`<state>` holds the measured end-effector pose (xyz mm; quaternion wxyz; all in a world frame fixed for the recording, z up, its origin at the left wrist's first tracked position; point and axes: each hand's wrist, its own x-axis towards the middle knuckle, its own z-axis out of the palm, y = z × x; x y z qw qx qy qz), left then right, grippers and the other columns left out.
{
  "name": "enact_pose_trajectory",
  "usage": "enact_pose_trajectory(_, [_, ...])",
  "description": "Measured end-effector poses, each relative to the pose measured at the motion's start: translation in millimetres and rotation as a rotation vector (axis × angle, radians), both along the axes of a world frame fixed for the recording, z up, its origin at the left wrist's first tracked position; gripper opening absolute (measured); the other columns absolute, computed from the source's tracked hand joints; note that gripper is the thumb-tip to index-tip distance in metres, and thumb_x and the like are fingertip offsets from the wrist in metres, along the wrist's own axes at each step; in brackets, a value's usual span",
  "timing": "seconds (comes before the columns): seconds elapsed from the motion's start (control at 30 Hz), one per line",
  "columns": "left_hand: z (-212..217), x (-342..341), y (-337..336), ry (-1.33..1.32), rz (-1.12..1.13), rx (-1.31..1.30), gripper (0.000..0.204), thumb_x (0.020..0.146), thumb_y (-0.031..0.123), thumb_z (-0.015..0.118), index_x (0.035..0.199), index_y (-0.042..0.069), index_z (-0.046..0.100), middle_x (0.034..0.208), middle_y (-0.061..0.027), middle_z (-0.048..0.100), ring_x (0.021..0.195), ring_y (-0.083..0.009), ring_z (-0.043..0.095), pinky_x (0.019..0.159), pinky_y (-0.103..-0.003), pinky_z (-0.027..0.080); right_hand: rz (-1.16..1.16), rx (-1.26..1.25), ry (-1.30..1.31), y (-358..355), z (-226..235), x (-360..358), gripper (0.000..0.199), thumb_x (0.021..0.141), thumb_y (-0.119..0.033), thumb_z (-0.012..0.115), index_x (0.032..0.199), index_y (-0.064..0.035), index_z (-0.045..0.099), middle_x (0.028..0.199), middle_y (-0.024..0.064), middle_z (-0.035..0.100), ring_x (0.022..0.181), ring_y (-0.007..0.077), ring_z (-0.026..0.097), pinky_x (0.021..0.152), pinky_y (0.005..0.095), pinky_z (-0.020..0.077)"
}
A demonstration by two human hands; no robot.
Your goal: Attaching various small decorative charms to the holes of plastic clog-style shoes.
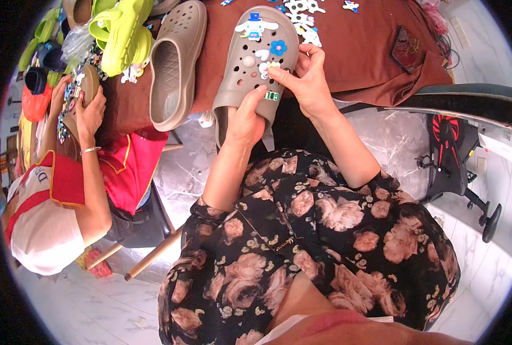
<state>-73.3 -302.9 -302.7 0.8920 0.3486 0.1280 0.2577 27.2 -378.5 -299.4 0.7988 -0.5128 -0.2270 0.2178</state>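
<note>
A taupe clog with holes in its upper is held in front of me, toe pointing away. My left hand grips its near end, fingers inside the opening and thumb on top. With thumb and index finger, my right hand pinches a small white-and-yellow charm against the upper. Other charms sit on the clog: a white long-eared figure in a blue hat, a blue flower, a white heart, a pale round bead and a green lettered piece.
A matching taupe clog lies left on the brown-covered table. Lime clogs are piled beyond it. White charms lie at the far edge, a dark phone at right. A co-worker's hand holds another clog at left.
</note>
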Motion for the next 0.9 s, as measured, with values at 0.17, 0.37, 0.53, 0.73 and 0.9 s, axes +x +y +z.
enact_pose_trajectory(0.17, [-1.0, -0.1, -1.0, -0.018, -0.001, 0.008, 0.042, 0.078, -0.005, 0.050, 0.118, 0.003, 0.040, 0.111, -0.0094, 0.050, 0.101, -0.0180, 0.050, 0.085, -0.032, 0.043, 0.020, -0.036, -0.047, -0.2, 1.6, 1.6, 0.080, 0.066, -0.016, 0.076, 0.119, 0.0034, 0.020, 0.111, 0.0194, 0.044, 0.103, 0.0220, 0.047, 0.086, 0.0337, 0.0413])
enact_pose_trajectory(0.37, [-0.2, 0.2, 0.5, 0.018, 0.023, 0.080, 0.040, 0.080, -0.002, 0.046, 0.120, 0.003, 0.040, 0.113, -0.0105, 0.049, 0.103, -0.0210, 0.050, 0.087, -0.036, 0.042, -0.028, -0.081, -0.183, 6.3, -5.9, 4.0, 0.073, 0.070, -0.020, 0.073, 0.118, 0.0065, 0.025, 0.109, 0.0189, 0.047, 0.102, 0.0208, 0.048, 0.087, 0.0332, 0.0407])
enact_pose_trajectory(0.53, [3.2, -0.4, 1.7, 0.039, 0.056, 0.229, 0.040, 0.081, -0.001, 0.046, 0.120, 0.001, 0.040, 0.113, -0.0116, 0.049, 0.102, -0.0215, 0.051, 0.087, -0.035, 0.042, -0.054, -0.057, -0.270, 7.4, -6.9, 5.0, 0.073, 0.071, -0.021, 0.072, 0.118, 0.0063, 0.024, 0.113, 0.0189, 0.044, 0.104, 0.0210, 0.047, 0.089, 0.0342, 0.0396])
enact_pose_trajectory(0.73, [10.7, 2.8, -0.8, 0.003, 0.109, 0.096, 0.039, 0.080, -0.003, 0.049, 0.118, 0.002, 0.041, 0.112, -0.0094, 0.050, 0.101, -0.0174, 0.051, 0.085, -0.031, 0.042, -0.351, -0.199, -0.581, 3.1, 14.5, -7.2, 0.067, 0.067, -0.020, 0.074, 0.119, -0.0014, 0.036, 0.118, 0.0168, 0.039, 0.108, 0.0248, 0.041, 0.090, 0.0347, 0.0370])
enact_pose_trajectory(0.9, [12.4, -0.7, -5.9, -0.028, 0.121, 0.044, 0.038, 0.080, -0.004, 0.050, 0.116, 0.001, 0.043, 0.110, -0.0092, 0.051, 0.099, -0.0173, 0.052, 0.084, -0.031, 0.043, -0.410, -0.332, -0.852, -1.4, 10.6, -13.7, 0.027, 0.067, -0.018, 0.073, 0.089, -0.0097, 0.060, 0.117, 0.0133, 0.038, 0.107, 0.0238, 0.038, 0.084, 0.0319, 0.0367])
